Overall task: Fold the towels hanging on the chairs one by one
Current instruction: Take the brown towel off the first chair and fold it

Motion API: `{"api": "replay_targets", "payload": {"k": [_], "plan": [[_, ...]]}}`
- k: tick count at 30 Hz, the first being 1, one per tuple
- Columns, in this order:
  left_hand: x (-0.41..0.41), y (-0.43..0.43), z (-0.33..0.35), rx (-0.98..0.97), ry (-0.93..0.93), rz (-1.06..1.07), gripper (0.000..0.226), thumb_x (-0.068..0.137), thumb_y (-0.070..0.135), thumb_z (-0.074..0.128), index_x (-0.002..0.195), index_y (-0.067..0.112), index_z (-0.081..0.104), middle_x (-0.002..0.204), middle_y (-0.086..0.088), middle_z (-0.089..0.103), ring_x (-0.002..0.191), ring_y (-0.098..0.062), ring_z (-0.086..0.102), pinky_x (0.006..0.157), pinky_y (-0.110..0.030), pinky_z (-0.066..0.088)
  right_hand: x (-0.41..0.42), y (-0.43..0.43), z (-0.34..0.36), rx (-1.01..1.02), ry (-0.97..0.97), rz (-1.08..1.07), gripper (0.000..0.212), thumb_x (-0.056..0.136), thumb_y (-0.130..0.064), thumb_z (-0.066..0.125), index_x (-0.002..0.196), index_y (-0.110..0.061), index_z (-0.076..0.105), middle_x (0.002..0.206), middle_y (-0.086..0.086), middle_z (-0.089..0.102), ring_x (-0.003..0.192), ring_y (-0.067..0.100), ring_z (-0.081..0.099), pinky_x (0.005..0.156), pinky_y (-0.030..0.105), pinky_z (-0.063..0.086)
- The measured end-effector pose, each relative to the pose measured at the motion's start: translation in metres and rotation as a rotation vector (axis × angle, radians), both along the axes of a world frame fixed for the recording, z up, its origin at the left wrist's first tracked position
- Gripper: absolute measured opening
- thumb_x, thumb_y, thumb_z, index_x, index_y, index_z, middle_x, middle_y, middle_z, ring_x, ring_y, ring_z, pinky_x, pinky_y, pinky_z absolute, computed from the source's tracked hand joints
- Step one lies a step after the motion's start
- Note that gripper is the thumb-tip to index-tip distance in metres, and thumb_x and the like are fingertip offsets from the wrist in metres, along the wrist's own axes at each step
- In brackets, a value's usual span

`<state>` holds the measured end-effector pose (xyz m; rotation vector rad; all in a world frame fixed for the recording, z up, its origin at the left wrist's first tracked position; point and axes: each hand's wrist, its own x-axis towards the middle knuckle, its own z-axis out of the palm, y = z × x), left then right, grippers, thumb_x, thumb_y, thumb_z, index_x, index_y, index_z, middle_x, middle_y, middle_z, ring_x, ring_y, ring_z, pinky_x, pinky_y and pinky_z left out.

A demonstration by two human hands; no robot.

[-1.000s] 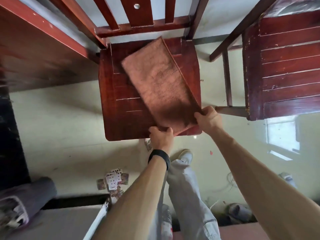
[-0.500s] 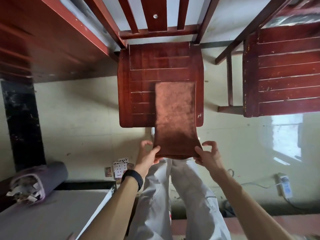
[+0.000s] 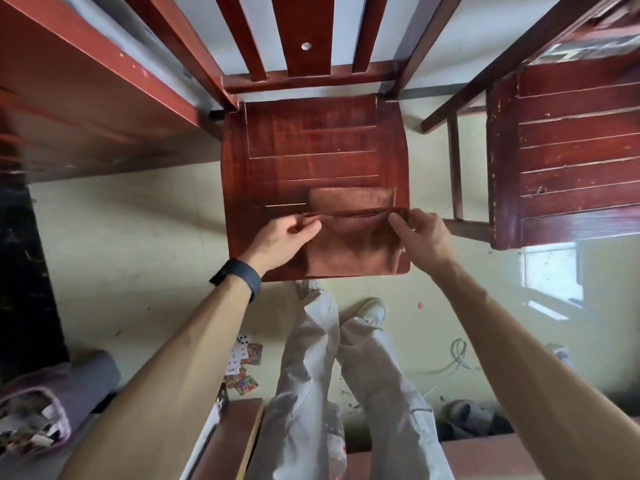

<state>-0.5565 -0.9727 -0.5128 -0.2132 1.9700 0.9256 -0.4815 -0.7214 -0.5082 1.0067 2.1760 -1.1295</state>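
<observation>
A brown towel [image 3: 349, 252] lies on the front right part of a red wooden chair seat [image 3: 304, 147]. It is being doubled over: its near edge is lifted and carried over the part lying flat. My left hand [image 3: 282, 239] pinches the left corner of that raised edge. My right hand [image 3: 417, 233] pinches the right corner. Both hands hover just above the seat, near its front edge. The far strip of the towel [image 3: 349, 197] shows beyond the raised edge.
A second red wooden chair [image 3: 568, 150] stands to the right. A red table edge [image 3: 90, 64] runs along the upper left. Playing cards [image 3: 244, 367] lie on the floor by my legs, and a purple bundle [image 3: 52, 400] sits at lower left.
The towel was slid toward the seat's front until its end hung over the edge. Both hands have now lifted that end and carried it forward over the seat, folding the towel.
</observation>
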Motion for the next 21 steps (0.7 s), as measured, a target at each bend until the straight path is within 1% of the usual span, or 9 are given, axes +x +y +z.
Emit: {"api": "replay_targets", "payload": {"k": [1,2,4,6,8,11,15,17,21], "plan": [[-0.006,0.005,-0.009,-0.023,0.037,0.017,0.034,0.093,0.049,0.061,0.113,0.024,0.072,0.106,0.002,0.07,0.099,-0.018,0.061,0.089,-0.031,0.046,-0.008,-0.002,-0.011,0.03,-0.01,0.015,0.028,0.097,-0.048,0.056,0.095,-0.022,0.065,0.099,0.01,0.067,0.098,0.032,0.064,0.076,0.03,0.042],[-0.01,0.01,-0.019,-0.032,0.055,0.053,0.037,0.094,0.05,0.058,0.112,0.02,0.071,0.11,-0.003,0.071,0.105,-0.023,0.062,0.091,-0.033,0.045,-0.016,-0.004,-0.021,0.029,-0.021,-0.001,0.032,0.1,-0.048,0.05,0.103,-0.019,0.064,0.103,0.012,0.066,0.102,0.035,0.063,0.078,0.031,0.041],[-0.014,0.019,-0.037,-0.069,0.102,0.067,0.04,0.098,0.047,0.053,0.11,0.013,0.069,0.112,-0.012,0.071,0.108,-0.032,0.062,0.087,-0.035,0.044,-0.027,-0.011,-0.038,0.041,-0.051,-0.067,0.041,0.104,-0.045,0.041,0.124,-0.014,0.059,0.117,0.014,0.066,0.112,0.036,0.06,0.086,0.033,0.042],[-0.015,0.026,-0.052,-0.128,0.165,0.036,0.04,0.101,0.044,0.047,0.101,0.007,0.063,0.111,-0.019,0.069,0.107,-0.037,0.06,0.079,-0.034,0.039,-0.033,-0.016,-0.051,0.072,-0.056,-0.099,0.043,0.106,-0.043,0.038,0.132,-0.013,0.053,0.126,0.015,0.064,0.116,0.036,0.059,0.092,0.033,0.041],[-0.014,0.031,-0.062,-0.175,0.19,0.036,0.038,0.102,0.043,0.043,0.096,0.007,0.054,0.11,-0.024,0.067,0.104,-0.042,0.059,0.074,-0.034,0.035,-0.034,-0.018,-0.061,0.111,-0.027,-0.11,0.04,0.107,-0.04,0.036,0.129,-0.011,0.053,0.123,0.018,0.065,0.113,0.039,0.059,0.087,0.033,0.039],[-0.013,0.036,-0.072,-0.232,0.232,-0.004,0.038,0.103,0.042,0.04,0.105,0.006,0.051,0.108,-0.027,0.066,0.101,-0.045,0.06,0.071,-0.037,0.035,-0.034,-0.018,-0.072,0.18,-0.014,-0.081,0.036,0.108,-0.033,0.032,0.119,-0.006,0.052,0.113,0.024,0.064,0.102,0.042,0.059,0.076,0.031,0.031],[-0.014,0.04,-0.077,-0.312,0.269,-0.056,0.042,0.103,0.046,0.038,0.121,0.011,0.05,0.109,-0.024,0.067,0.101,-0.044,0.062,0.073,-0.041,0.044,-0.037,-0.017,-0.079,0.264,-0.032,-0.047,0.037,0.109,-0.033,0.029,0.113,-0.004,0.052,0.108,0.028,0.064,0.096,0.043,0.059,0.073,0.032,0.03],[-0.015,0.041,-0.08,-0.328,0.294,-0.065,0.042,0.102,0.049,0.037,0.121,0.013,0.05,0.105,-0.022,0.068,0.098,-0.044,0.063,0.073,-0.042,0.046,-0.038,-0.019,-0.082,0.294,-0.027,-0.036,0.036,0.109,-0.034,0.028,0.11,-0.005,0.049,0.107,0.03,0.064,0.097,0.046,0.059,0.072,0.034,0.03],[-0.016,0.04,-0.083,-0.347,0.373,-0.129,0.044,0.102,0.052,0.033,0.119,0.015,0.049,0.099,-0.02,0.07,0.092,-0.044,0.065,0.069,-0.042,0.047,-0.04,-0.023,-0.087,0.349,-0.007,-0.015,0.036,0.109,-0.033,0.024,0.108,-0.004,0.045,0.103,0.028,0.064,0.094,0.047,0.058,0.07,0.039,0.032]]}}
